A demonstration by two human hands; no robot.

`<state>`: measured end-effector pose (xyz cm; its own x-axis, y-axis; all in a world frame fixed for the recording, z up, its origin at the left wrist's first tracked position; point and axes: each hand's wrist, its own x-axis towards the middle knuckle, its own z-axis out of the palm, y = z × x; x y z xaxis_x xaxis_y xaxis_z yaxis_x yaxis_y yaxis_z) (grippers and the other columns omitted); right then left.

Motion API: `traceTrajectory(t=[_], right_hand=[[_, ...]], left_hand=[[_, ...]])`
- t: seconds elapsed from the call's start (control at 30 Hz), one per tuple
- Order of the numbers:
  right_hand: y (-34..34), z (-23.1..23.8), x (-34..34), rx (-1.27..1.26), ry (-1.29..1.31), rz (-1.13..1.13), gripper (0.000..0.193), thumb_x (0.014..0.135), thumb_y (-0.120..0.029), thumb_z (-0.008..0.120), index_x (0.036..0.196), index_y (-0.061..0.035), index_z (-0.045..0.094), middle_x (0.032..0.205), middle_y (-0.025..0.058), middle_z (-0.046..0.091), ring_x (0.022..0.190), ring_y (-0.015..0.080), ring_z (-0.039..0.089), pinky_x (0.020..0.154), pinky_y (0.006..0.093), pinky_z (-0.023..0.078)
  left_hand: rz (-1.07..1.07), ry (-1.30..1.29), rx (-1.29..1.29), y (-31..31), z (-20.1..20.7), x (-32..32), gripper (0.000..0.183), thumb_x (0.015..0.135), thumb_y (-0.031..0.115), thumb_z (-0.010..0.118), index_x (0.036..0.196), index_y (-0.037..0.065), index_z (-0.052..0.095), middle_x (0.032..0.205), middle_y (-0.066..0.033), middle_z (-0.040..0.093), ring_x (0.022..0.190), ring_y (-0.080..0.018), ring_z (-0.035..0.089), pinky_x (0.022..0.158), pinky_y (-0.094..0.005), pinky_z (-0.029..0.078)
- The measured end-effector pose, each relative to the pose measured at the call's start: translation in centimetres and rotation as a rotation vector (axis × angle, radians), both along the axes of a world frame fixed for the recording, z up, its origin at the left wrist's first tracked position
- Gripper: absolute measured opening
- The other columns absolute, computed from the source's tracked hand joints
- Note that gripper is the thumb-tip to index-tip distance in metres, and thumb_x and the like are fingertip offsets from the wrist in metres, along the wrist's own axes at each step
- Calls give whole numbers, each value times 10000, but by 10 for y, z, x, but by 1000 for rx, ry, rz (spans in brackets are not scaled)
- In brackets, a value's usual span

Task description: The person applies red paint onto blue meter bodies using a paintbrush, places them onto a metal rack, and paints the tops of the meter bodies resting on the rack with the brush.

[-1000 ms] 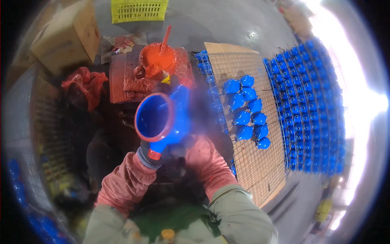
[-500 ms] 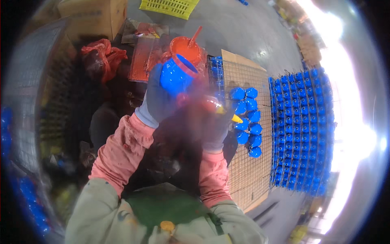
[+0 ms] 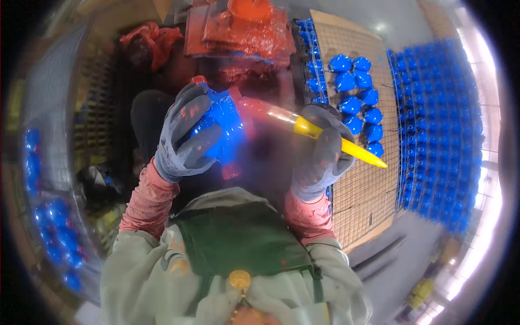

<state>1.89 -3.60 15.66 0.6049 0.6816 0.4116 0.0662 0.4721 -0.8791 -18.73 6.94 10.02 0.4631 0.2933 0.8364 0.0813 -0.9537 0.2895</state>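
Note:
My left hand [image 3: 181, 130], in a grey glove with red smears, is closed around a glossy blue pot [image 3: 226, 122] with red patches along its edges. The pot is tipped on its side in front of my lap. In my gloved right hand [image 3: 322, 157] is a paintbrush with a yellow handle [image 3: 363, 153]. Its handle end points right, and its red-stained head meets the red part on the pot's right side. Motion blur hides the exact contact of the bristles.
Ahead, a red paint tub [image 3: 250, 10] stands on a red-coated board [image 3: 244, 40]. Several blue pieces [image 3: 351, 104] sit on a wire rack [image 3: 374, 189] to the right, beside a stack of racks with blue pieces [image 3: 439, 130]. A red plastic bag [image 3: 157, 43] lies far left.
The pot has come lower and nearer to me, and its open mouth has turned out of view. The brush now lies against its side. My view has tilted down.

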Motion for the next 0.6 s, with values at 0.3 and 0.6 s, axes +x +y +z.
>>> traceTrajectory(t=[0.3, 0.6], right_hand=[[-3, -11, -18, -134, -12, 59, 275, 981, -254, 591, 956, 4, 681, 847, 144, 687, 576, 128, 566, 506, 248, 439], [-2, -15, 45, -76, -1117, -510, 219, 903, -104, 613, 1095, 1, 601, 918, 130, 662, 645, 195, 582, 555, 298, 441]], left_hand=[[297, -173, -280, -25, 17, -24, 935, 666, 216, 912, 1442, 90, 405, 1443, -213, 438, 1305, -363, 476, 1073, -494, 414], [1027, 13, -270, 102, 78, -243, 816, 715, 319, 865, 1374, 47, 468, 1229, -188, 623, 1114, -297, 636, 947, -392, 507]])
